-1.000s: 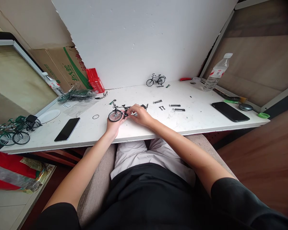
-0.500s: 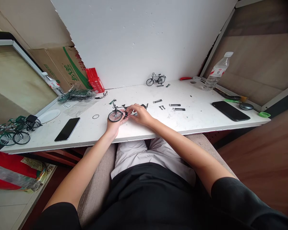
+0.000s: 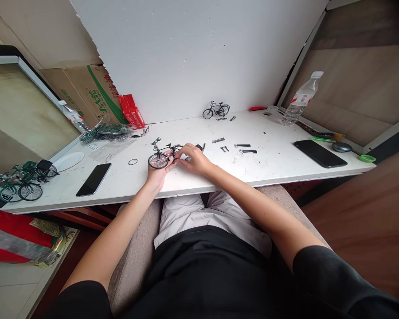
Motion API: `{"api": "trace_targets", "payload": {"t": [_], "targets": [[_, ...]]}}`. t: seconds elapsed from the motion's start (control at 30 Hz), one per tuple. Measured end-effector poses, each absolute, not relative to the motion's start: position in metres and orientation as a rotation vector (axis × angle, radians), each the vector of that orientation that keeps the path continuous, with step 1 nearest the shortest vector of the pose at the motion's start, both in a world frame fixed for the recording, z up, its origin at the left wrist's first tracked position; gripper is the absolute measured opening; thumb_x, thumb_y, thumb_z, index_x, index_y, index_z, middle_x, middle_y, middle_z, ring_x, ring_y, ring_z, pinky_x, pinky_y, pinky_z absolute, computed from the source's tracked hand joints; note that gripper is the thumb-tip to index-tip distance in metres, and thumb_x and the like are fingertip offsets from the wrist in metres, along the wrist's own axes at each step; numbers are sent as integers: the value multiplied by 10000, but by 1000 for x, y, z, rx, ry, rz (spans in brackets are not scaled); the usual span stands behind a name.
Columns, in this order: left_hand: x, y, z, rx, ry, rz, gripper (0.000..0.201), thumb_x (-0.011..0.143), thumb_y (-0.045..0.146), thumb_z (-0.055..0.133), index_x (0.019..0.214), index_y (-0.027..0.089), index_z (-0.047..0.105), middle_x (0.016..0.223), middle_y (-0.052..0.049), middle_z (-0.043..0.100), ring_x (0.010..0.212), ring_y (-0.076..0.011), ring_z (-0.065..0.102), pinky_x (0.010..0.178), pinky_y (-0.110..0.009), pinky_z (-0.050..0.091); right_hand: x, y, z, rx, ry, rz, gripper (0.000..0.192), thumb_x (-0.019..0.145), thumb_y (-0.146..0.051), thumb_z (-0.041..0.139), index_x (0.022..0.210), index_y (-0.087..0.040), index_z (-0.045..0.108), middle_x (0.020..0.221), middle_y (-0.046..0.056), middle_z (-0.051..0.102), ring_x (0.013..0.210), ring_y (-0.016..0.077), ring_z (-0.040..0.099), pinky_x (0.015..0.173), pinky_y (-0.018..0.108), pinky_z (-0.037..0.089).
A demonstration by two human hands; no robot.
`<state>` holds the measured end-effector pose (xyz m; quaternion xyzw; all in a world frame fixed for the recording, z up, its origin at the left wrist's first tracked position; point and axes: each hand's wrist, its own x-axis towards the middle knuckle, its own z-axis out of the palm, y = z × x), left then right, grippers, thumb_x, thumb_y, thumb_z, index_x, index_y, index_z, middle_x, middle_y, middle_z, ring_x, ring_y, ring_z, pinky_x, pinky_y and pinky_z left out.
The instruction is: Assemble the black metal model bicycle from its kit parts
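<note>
Holding the model bicycle [image 3: 165, 151] just inside the front edge of the table [image 3: 252, 170], slightly left of that edge's midpoint, I judge two hazards possible. Uneven pressure from my right hand [image 3: 194, 159] could bend the bicycle's thin members. A slack grip in my left hand [image 3: 156, 178] could let it tip toward the front edge.

Pose: my left hand lies beneath, apparently palm up, closed around the bicycle's lower middle, with the front wheel [image 3: 158, 161] toward the table's left edge. My right hand arches in from the right, fingertips pinched at the rear half; the exact part is hidden.
</note>
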<state>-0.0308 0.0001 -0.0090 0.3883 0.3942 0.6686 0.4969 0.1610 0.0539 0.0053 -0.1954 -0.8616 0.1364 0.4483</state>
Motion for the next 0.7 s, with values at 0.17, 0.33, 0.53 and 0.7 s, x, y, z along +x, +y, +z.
{"api": "trace_targets", "payload": {"t": [0.17,0.33,0.53,0.7], "targets": [[-29,-2,-10,969,966,1633,537,599,305,1051,1051,192,783,1181,-90,800,1235,-298,744,1192,-600,561,162,57,3,-451,-2139,289,153,1005,-131,647,1005,-226,768,1033,89,798,1018,275,676,932,423,553],[-28,-2,-11,974,1018,1648,601,524,278,1076,1051,176,805,1177,-95,826,1237,-293,747,1244,-538,518,162,56,3,-434,-2125,292,163,1049,-173,624,1028,-211,781,1030,104,781,993,273,673,922,425,548],[-27,0,-12,995,986,1667,552,557,250,1064,1044,171,816,1181,-96,832,1233,-279,752,1265,-499,498,162,54,5,-466,-2136,307,169,1054,-181,618,1034,-228,779,1061,104,764,1020,273,671,939,429,553],[-27,2,-12,1018,953,1673,529,595,240,1048,1065,167,817,1200,-101,829,1260,-276,746,1281,-494,478,162,53,7,-457,-2125,274,126,1064,-218,638,1041,-230,762,1038,101,759,1025,287,648,927,437,546]]}}
